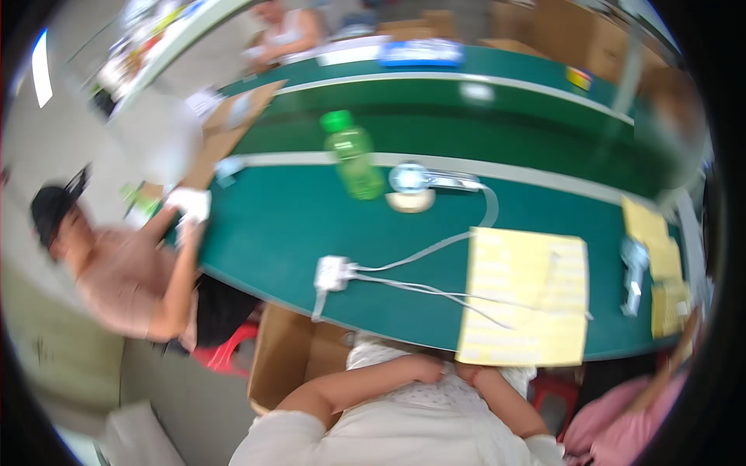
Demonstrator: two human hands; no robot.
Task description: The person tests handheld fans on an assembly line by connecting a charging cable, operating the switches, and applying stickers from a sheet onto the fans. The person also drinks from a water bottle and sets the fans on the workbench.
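Note:
My left hand [426, 369] rests at my lap, just below the table's front edge. Its fingers are curled in and too blurred to read. Close beside it is my right hand [471, 374], by the lower edge of a yellow sheet [524, 295] that overhangs the table; its fingers are mostly hidden. On the green tabletop a white plug block [332, 273] has several white cables running from it, some over the sheet. One cable reaches a silvery handheld device with a round head [409, 178], which lies beside a pale round piece [412, 202].
A green bottle [353, 155] stands behind the cables. At the right are another silvery device [634, 276] and yellow papers [653, 241]. A person in a cap [128, 287] handles something white at the left; a pink sleeve [629, 419] shows at right. A cardboard box [291, 357] sits below the table.

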